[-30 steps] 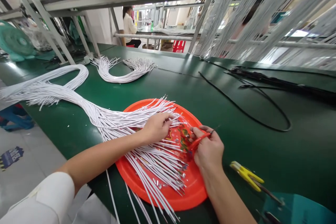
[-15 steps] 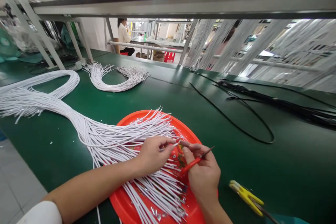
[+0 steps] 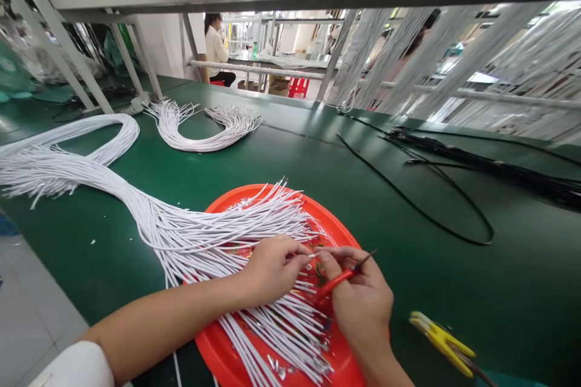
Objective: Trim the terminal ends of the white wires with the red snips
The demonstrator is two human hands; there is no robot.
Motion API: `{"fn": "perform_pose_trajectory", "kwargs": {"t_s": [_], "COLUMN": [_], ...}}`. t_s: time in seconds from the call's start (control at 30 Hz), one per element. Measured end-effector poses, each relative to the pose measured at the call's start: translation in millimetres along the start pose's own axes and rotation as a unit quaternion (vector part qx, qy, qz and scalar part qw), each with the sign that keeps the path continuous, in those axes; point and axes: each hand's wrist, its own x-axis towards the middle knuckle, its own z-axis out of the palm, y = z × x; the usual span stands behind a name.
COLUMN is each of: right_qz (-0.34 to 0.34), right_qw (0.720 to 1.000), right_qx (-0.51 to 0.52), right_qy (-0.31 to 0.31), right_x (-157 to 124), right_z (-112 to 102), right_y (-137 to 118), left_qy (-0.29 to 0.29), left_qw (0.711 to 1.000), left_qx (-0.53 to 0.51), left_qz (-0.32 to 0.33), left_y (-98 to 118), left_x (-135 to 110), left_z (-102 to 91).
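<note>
A big bundle of thin white wires [image 3: 181, 236] runs from the left across the green table onto a round orange tray [image 3: 336, 230]. My left hand [image 3: 272, 269] rests on the wires over the tray, fingers pinched on the end of one white wire. My right hand [image 3: 361, 299] meets it fingertip to fingertip and grips a small red-handled snipping tool [image 3: 338, 281] with a dark tip pointing up right. Small cut bits lie on the tray near the front.
A yellow-handled cutter [image 3: 442, 344] lies at the lower right. A black cable loop [image 3: 436, 205] and a black wire bundle [image 3: 490, 166] lie to the right. A second white wire bundle [image 3: 209, 130] lies at the back. White wires hang behind; a person [image 3: 215, 45] sits far off.
The view has swung slightly. My hands have come together over the tray, and the left fingers now pinch a wire end by the red tool.
</note>
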Motion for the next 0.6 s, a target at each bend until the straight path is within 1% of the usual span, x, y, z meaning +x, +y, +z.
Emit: {"fn": "perform_pose_trajectory", "kwargs": {"t_s": [0.1,0.17,0.3,0.37,0.4,0.47,0.53,0.6], "right_qz": [0.006,0.017,0.026,0.028,0.03,0.035,0.037,0.029], "right_qw": [1.0,1.0,0.999,0.998,0.998,0.998,0.998,0.999], "right_qx": [-0.027,-0.013,0.038,0.046,0.047,0.048,0.049,0.046], "right_qy": [0.003,0.004,-0.022,-0.018,-0.01,0.004,0.003,-0.002], "right_x": [0.3,0.8,1.3,1.6,1.9,2.4,2.3,1.4], "right_z": [-0.8,-1.0,-0.5,-0.4,-0.5,-1.0,-1.7,-2.2], "right_y": [0.7,0.1,-1.8,-1.6,-1.2,0.0,0.9,0.8], "left_qy": [-0.012,-0.027,-0.079,-0.085,-0.076,-0.043,-0.001,0.031], "left_qw": [0.998,0.995,0.982,0.973,0.971,0.978,0.991,0.998], "left_qx": [-0.035,-0.072,-0.129,-0.163,-0.175,-0.165,-0.112,-0.052], "left_qz": [-0.042,-0.066,-0.117,-0.139,-0.142,-0.122,-0.077,-0.034], "left_y": [-3.3,-4.4,-2.3,0.2,1.5,3.1,3.3,2.2], "left_x": [0.2,0.7,3.3,4.7,5.2,5.3,4.6,3.4], "left_z": [3.5,4.7,2.7,0.5,-0.5,-1.9,-2.4,-2.0]}}
